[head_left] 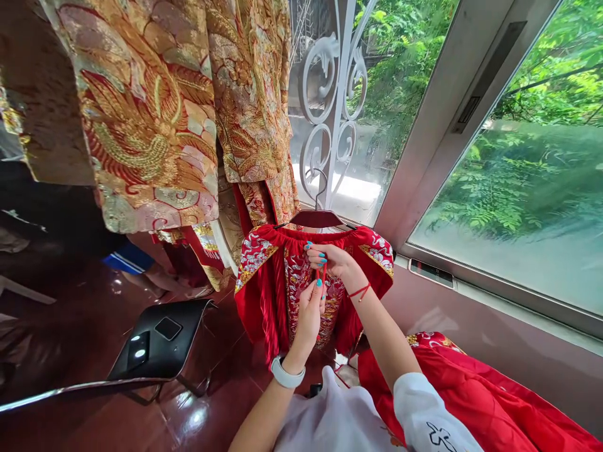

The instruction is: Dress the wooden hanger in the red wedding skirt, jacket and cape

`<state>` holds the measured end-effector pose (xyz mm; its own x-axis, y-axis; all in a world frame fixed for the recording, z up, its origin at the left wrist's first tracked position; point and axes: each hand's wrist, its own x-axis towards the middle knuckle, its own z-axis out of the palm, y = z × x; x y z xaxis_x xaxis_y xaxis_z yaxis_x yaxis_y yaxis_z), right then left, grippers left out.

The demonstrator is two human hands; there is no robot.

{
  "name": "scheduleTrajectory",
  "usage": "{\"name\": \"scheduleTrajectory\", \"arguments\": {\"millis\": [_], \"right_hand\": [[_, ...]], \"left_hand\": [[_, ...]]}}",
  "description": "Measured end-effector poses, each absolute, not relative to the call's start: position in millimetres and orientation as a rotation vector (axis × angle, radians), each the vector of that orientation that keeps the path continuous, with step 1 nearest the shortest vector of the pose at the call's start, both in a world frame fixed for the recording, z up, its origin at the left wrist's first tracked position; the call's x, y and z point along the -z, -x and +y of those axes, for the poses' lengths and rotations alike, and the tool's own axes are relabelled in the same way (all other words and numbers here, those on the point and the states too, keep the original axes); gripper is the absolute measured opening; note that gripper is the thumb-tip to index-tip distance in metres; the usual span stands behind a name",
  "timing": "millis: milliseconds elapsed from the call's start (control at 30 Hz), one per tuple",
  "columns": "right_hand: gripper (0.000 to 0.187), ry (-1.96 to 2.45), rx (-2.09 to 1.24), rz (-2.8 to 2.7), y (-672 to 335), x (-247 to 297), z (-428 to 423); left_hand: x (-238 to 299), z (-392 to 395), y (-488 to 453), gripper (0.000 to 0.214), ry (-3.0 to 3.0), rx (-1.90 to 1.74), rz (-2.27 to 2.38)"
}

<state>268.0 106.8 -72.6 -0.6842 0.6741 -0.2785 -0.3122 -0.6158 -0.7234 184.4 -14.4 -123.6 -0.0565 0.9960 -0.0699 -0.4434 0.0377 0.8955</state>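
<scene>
There, cord (323, 273) (red) between fingertips (315, 290).

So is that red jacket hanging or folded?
Hanging up: the red jacket drapes from a dark hanger, while the left hand and right hand pinch its red cord.

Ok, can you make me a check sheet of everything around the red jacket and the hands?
Surface: shiny dark red floor.
Job's things: red jacket hangs on a hanger; a thin red cord runs down its front.
Clutter: black chair on the left; gold robes hang above it; more red cloth lies at lower right.
Hands: left hand, with a white watch on its wrist, pinches the red cord from below; right hand pinches it from above.
Cables: nothing seen.
Surroundings: big window, white curly grille, green trees outside.
</scene>
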Motion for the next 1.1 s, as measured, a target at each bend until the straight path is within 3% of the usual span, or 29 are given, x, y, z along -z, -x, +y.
{"name": "scheduleTrajectory", "arguments": {"millis": [267,433,500,667,733,833,933,1100], "right_hand": [[0.03,0.763,-2.238,-0.897,-257.8,72.5,115.8],[0.033,0.71,-2.074,-1.01,-258.4,93.8,93.1],[0.033,0.702,-1.9,-1.17,-266.3,105.2,69.3],[0.03,0.912,-0.92,-1.429,-285.7,123.1,15.6],[0.026,0.891,-0.7,-1.574,-285.4,121.3,12.1],[0.017,0.837,-0.522,-1.671,-279.7,117.3,21.3],[0.022,0.86,-0.42,-1.662,-273.6,119.1,30.3],[0.033,0.855,-0.355,-1.797,-261.4,129.0,28.1]], "left_hand": [[123.6,-22.3,-185.2,0.07,-0.796,-1.417,1.042],[116.5,-17.7,-153.2,0.06,-1.235,-1.34,1.186],[106.1,-18.4,-139.7,0.051,-1.47,-1.244,1.266],[78.0,-27.0,-122.9,0.03,-1.954,-0.902,1.497],[70.9,-29.6,-122.9,0.025,-2.082,-0.765,1.576],[67.3,-29.5,-124.9,0.025,-2.16,-0.594,1.659],[68.1,-24.2,-124.5,0.03,-2.131,-0.572,1.655],[66.7,-8.6,-118.9,0.043,-1.815,-0.683,1.191]]}}
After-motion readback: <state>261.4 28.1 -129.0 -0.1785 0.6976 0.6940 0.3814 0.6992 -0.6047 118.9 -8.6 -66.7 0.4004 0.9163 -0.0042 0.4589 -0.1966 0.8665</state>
